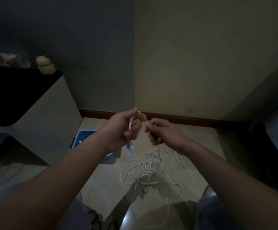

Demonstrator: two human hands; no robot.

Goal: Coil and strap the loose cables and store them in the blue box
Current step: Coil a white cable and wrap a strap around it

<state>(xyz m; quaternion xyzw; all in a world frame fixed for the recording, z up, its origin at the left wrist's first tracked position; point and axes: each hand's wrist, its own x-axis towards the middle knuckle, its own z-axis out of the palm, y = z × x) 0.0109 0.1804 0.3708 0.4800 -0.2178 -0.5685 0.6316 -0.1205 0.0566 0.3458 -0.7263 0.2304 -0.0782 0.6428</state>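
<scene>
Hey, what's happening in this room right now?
A person is working a white cable with both bare hands. The left hand grips a bunched length of it, and the right hand pinches a strand that runs down to a loose tangle of cable on the tiled floor. The blue box sits on the floor, partly hidden behind the left forearm.

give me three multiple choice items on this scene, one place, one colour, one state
1. Where does the blue plastic box stand?
A. on the floor by the white cabinet
B. on the cabinet's dark top
C. on the person's lap

2. What colour is the loose tangle of thin cables?
A. black
B. white
C. red

3. What are both hands doing?
A. resting open
B. gripping the box
C. pinching cable

Key: 1 A, it sits on the tiles beside the cabinet. 2 B, pale strands on the floor. 3 C, left hand and right hand are closed on cable.
</scene>
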